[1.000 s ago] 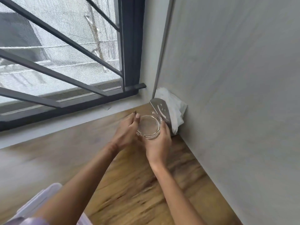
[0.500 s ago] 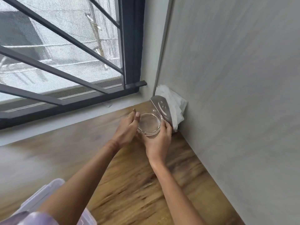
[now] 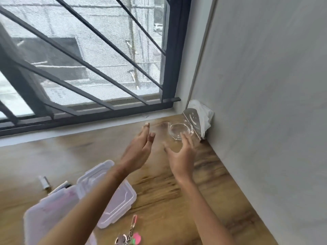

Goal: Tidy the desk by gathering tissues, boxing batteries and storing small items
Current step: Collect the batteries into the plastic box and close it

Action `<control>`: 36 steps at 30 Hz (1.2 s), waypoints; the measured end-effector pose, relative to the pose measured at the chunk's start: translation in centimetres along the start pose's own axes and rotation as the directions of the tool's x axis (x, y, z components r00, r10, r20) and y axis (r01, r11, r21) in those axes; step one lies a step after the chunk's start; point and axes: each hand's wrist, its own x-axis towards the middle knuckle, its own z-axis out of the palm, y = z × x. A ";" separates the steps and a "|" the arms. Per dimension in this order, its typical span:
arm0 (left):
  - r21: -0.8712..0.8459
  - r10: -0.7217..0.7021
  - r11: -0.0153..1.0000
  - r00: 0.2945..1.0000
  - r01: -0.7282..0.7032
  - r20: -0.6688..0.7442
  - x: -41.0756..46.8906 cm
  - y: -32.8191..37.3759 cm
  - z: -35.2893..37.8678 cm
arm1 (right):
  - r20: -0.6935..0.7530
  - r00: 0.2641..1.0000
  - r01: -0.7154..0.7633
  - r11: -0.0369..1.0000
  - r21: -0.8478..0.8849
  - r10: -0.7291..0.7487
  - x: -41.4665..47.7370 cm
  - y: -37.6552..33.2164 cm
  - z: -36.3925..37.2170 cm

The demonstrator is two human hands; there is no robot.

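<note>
Both grips open, fingers loose, holding nothing. L grip (image 3: pixel 139 151) + R grip (image 3: pixel 182 156) hover at near side of clear round glass dish (image 3: pixel 179 128); contact unclear. Dish mouth up, no long axis, in wooden worktop (image 3: pixel 168 183) back-R corner, just beside upright steel smiley tissue stand (image 3: pixel 192 121) w/ white tissues (image 3: pixel 201 112). Grey wall (image 3: pixel 265 121) blocks R; free room to L.

desk (image 3: pixel 177 200): smooth wood | dish (image 3: pixel 179 129): clear shiny glass | holder (image 3: pixel 192 119): shiny metal | tissues (image 3: pixel 203 112): soft paper | box (image 3: pixel 46 214): cloudy plastic
</note>
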 end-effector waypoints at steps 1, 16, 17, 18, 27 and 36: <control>0.029 0.015 0.999 1.000 -0.015 -0.007 -1.3 -0.1 -0.7 | -0.006 1.000 0.014 1.000 0.001 -0.014 -0.8 -0.5 -0.2; 0.050 -0.089 0.994 0.978 0.100 -0.191 -21.8 -5.6 -10.7 | 0.034 0.986 0.160 0.981 0.114 -0.165 -16.1 -8.4 2.1; 0.045 -0.102 0.993 0.975 0.113 -0.197 -22.9 -6.2 -11.4 | 0.041 0.984 0.168 0.978 0.122 -0.175 -17.1 -9.1 2.6; 0.038 -0.111 0.992 0.973 0.121 -0.201 -23.9 -6.8 -12.1 | 0.048 0.983 0.172 0.976 0.130 -0.179 -18.0 -9.8 3.1; -0.017 -0.206 0.978 0.938 0.209 -0.278 -31.2 -12.7 -16.2 | 0.111 0.924 0.358 0.929 0.089 -0.367 -26.6 -13.7 7.3; -0.041 -0.274 0.961 0.929 0.273 -0.249 -36.9 -17.1 -16.4 | 0.481 0.823 0.458 0.853 -0.250 -0.302 -34.0 -12.3 10.9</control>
